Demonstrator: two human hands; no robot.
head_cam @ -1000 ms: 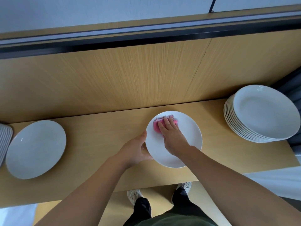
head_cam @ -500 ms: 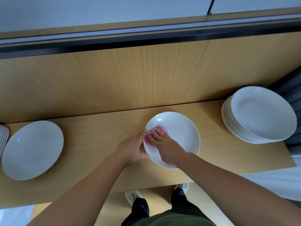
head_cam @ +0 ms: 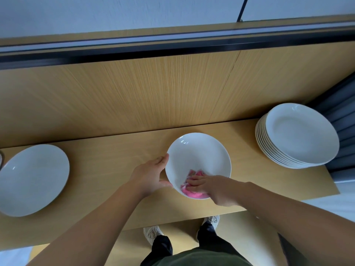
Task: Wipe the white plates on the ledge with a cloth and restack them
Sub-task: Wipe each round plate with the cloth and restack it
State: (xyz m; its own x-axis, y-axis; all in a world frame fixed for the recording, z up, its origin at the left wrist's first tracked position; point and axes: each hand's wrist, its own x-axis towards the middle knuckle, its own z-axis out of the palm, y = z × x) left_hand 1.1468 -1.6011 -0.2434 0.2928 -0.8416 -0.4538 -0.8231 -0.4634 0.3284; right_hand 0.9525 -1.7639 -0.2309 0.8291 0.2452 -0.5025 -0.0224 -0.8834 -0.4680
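Note:
A white plate [head_cam: 199, 154] lies in the middle of the wooden ledge [head_cam: 107, 156]. My left hand [head_cam: 149, 174] grips its left rim, thumb and fingers curled round the edge. My right hand [head_cam: 209, 186] presses a pink cloth [head_cam: 192, 189] flat against the plate's near inner side, fingers straight and pointing left. A stack of several white plates [head_cam: 297, 135] stands at the right end of the ledge. A single white plate [head_cam: 32, 179] lies at the left.
A wooden back panel [head_cam: 153, 93] rises behind the ledge, with a dark rail above it. Another plate's edge [head_cam: 1, 159] peeks in at the far left. My shoes [head_cam: 152, 232] and legs show below the ledge's front edge.
My right hand has swept the pink cloth from the plate's far side, round its left side, to its near edge. My left hand has kept its hold on the left rim.

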